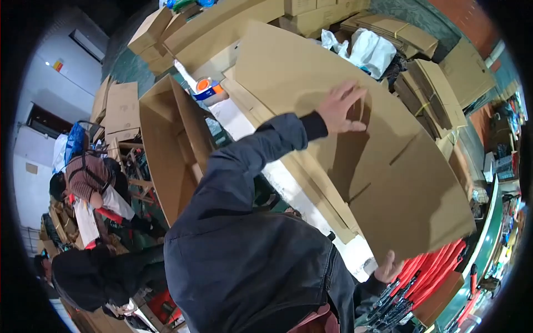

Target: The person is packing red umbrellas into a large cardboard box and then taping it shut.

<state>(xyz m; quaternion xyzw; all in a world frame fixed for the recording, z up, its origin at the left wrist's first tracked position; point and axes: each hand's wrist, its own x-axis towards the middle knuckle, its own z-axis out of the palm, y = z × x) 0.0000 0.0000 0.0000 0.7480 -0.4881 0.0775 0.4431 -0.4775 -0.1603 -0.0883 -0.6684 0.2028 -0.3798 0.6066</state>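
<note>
A large brown cardboard sheet [411, 166] with short cut slots lies tilted across the white-topped bench [294, 186]. Over its middle is my left hand [341, 108], fingers spread, casting a shadow on the board; whether the fingertips touch it is hard to tell. My right hand [390, 268] grips the sheet's near edge at the lower right, thumb up against the board, its other fingers partly hidden. Beneath the sheet, narrower cardboard pieces [311, 183] lie along the bench. A tape dispenser [206, 89] with an orange hub sits at the bench's far left end.
Left of the bench stands an open cardboard box [166, 150]. Red-and-black bundled items [427, 275] are at the lower right. Stacked flattened cartons [427, 91] and a white plastic bag [372, 53] lie beyond the sheet. Two other people [91, 177] are at the left, one close by in black.
</note>
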